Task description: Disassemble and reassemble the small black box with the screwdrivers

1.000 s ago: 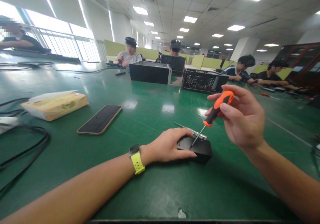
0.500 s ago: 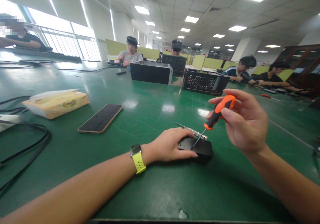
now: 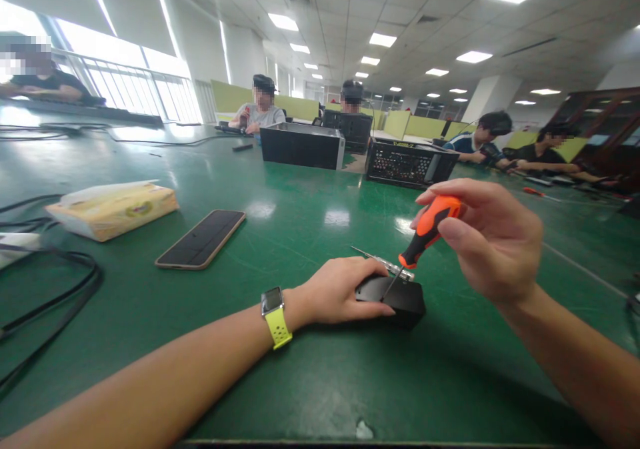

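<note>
left hand [image 3: 340, 291] clamped on black box [image 3: 409, 297] | right hand [image 3: 500, 242] gripping orange-black screwdriver [image 3: 424, 237] | yellow case label [image 3: 403, 144] illegible

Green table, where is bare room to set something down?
Bare patches lie between the phone and the black case beyond, and between the phone and the left hand. Crowded: around the black box, by the right hand, orange screwdriver and clear tool; left, by cables and tissue pack.

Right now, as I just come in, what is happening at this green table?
The left hand holds a black box on the green table. The right hand holds an orange-and-black screwdriver, its shaft slanting down to the box's top. A clear-handled screwdriver lies beyond the box; a smartphone lies further left.
</note>
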The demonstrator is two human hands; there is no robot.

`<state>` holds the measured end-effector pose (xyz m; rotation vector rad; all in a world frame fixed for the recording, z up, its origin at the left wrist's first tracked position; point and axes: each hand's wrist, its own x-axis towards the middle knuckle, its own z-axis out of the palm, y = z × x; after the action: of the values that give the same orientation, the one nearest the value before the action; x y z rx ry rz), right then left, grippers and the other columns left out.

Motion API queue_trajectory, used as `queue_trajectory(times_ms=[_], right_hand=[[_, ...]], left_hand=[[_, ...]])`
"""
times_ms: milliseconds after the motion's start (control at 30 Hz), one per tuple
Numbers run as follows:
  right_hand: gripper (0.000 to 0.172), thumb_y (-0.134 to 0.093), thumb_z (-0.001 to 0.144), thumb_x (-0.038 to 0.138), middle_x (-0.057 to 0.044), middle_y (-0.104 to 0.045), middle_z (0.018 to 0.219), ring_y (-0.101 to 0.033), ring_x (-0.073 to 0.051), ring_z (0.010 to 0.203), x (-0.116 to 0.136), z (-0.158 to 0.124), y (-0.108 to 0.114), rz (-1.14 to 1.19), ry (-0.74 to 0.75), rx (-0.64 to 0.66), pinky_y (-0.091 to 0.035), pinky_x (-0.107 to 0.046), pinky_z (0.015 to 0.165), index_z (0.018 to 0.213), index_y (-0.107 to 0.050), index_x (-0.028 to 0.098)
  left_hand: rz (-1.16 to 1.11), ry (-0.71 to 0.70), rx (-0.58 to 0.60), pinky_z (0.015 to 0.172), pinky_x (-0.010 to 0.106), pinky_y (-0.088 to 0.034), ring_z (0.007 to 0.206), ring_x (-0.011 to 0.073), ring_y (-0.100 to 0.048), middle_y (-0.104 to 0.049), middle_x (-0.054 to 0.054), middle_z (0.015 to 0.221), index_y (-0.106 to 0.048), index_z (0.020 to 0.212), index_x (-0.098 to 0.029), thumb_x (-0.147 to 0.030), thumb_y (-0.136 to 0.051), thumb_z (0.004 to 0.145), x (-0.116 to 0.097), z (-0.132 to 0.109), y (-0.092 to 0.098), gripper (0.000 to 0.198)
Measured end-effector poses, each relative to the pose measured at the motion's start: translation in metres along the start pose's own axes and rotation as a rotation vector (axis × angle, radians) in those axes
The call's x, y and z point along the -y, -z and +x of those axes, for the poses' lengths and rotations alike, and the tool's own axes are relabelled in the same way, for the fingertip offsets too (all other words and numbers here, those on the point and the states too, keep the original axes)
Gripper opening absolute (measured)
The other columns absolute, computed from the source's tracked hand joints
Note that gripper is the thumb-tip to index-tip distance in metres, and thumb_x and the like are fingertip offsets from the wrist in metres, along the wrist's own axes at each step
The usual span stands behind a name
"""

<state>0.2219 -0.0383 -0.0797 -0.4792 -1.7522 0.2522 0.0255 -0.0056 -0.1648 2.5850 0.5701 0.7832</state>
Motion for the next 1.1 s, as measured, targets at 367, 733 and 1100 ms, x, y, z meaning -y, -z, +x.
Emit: queue_trajectory(times_ms=[367, 733, 1100], right_hand=[[0.023, -0.063, 0.085, 0.021, 0.002, -0.074, 0.084, -0.067, -0.016, 0.063, 0.025, 0.032, 0.026, -0.363, -0.063, 0.315, -0.055, -0.029, 0.058, 0.103, -0.074, 0.031], [0.029, -0.070, 0.080, 0.026, -0.001, -0.074, 0.090, -0.068, -0.016, 0.067, 0.035, 0.053, 0.039, -0.383, -0.011, 0.592, -0.053, -0.024, 0.051, 0.109, -0.072, 0.027], [0.045, -0.065, 0.082, 0.048, 0.005, -0.035, 0.042, -0.031, -0.006, 0.036, 0.039, 0.059, 0.036, -0.427, -0.052, 0.742, -0.018, -0.020, 0.030, 0.049, -0.052, 0.021]], left_hand=[[0.058, -0.005, 0.031, 0.075, 0.029, -0.047, 0.090, 0.0212, -0.065, -0.068, 0.008, 0.105, -0.054, 0.116, -0.017, -0.055, -0.058, 0.084, -0.002, 0.004, 0.002, 0.049], [0.020, 0.013, 0.012, 0.076, 0.026, -0.046, 0.092, 0.0198, -0.064, -0.068, 0.005, 0.107, -0.055, 0.117, -0.018, -0.051, -0.062, 0.083, -0.008, 0.004, 0.003, 0.048], [0.026, 0.066, 0.046, 0.078, 0.029, -0.048, 0.089, 0.0207, -0.065, -0.070, 0.006, 0.101, -0.060, 0.111, -0.017, -0.051, -0.063, 0.080, -0.013, -0.003, 0.003, 0.046]])
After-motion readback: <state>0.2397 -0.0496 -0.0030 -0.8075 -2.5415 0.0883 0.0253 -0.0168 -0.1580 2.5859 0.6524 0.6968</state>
